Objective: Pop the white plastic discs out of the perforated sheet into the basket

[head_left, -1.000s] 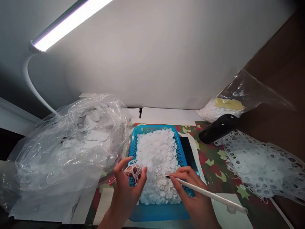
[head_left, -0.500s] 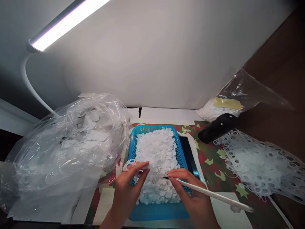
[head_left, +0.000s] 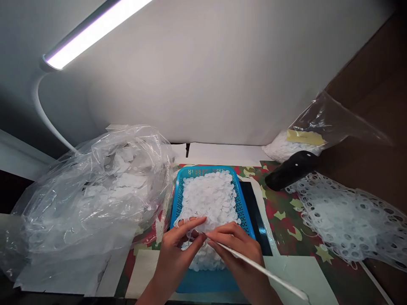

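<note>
Blue plastic basket (head_left: 208,283) heaped with white discs (head_left: 208,195); over its front half, the left hand (head_left: 176,245) holds a holed white piece (head_left: 179,220) among bent fingers, while the right hand (head_left: 240,248) grips a slender white tool (head_left: 263,270), its tip end close to the left thumb; left, a clear plastic bag (head_left: 41,220)

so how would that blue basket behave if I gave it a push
The blue basket would probably slide rather than tip, since it looks low and broad. Its straight rim suggests fairly stiff walls. The white discs inside look loose and piled up, so some might shift or spill.
</note>
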`<state>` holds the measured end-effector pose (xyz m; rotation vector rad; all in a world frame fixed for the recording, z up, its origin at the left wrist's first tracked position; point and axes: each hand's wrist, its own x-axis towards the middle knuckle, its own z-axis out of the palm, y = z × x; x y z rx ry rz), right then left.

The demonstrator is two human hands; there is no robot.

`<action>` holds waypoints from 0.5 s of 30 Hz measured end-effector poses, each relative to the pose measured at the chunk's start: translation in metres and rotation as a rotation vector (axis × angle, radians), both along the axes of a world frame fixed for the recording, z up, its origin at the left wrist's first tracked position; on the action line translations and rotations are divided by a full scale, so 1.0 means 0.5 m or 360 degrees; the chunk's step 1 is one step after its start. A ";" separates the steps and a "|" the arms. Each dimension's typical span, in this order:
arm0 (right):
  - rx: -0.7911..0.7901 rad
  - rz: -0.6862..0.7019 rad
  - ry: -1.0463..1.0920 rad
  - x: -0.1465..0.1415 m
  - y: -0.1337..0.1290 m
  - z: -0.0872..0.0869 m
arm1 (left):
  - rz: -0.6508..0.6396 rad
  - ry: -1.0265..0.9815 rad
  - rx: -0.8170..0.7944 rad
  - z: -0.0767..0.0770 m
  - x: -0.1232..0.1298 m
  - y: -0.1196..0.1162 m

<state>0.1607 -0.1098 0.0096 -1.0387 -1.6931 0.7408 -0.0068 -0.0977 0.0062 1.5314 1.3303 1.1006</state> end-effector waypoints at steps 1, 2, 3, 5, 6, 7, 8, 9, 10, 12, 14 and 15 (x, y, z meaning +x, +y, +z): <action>0.0016 -0.0007 -0.0018 -0.001 0.000 -0.003 | 0.0006 -0.0004 -0.0003 0.001 0.000 0.000; 0.0040 -0.0012 -0.0038 -0.001 0.000 -0.006 | 0.0011 -0.0005 -0.0005 0.002 0.001 0.000; 0.0068 -0.0014 -0.0061 -0.002 0.000 -0.008 | 0.0013 -0.0005 -0.0006 0.003 0.002 0.000; 0.0129 -0.0015 -0.0101 -0.002 0.002 -0.010 | 0.0005 -0.0015 -0.0011 0.005 0.003 0.000; 0.0158 -0.0013 -0.0116 -0.002 0.003 -0.010 | -0.0001 -0.0029 -0.0013 0.005 0.004 0.000; 0.0172 -0.0011 -0.0129 -0.002 0.004 -0.010 | -0.0013 -0.0045 -0.0015 0.005 0.004 0.000; 0.0178 -0.0012 -0.0141 -0.002 0.005 -0.010 | -0.0029 -0.0059 -0.0021 0.004 0.004 0.001; 0.0176 -0.0013 -0.0155 -0.002 0.007 -0.010 | -0.0050 -0.0069 -0.0030 0.003 0.003 0.001; 0.0170 -0.0011 -0.0175 -0.002 0.008 -0.011 | -0.0081 -0.0074 -0.0049 0.002 0.001 0.001; 0.0177 -0.0001 -0.0227 0.001 0.011 -0.012 | -0.0162 -0.0070 -0.0104 0.000 -0.003 0.002; 0.0238 0.0034 -0.0294 0.006 0.013 -0.013 | -0.0235 -0.0055 -0.0153 0.000 -0.008 0.001; 0.0279 0.0060 -0.0339 0.009 0.015 -0.013 | -0.0267 -0.0050 -0.0175 0.001 -0.010 0.000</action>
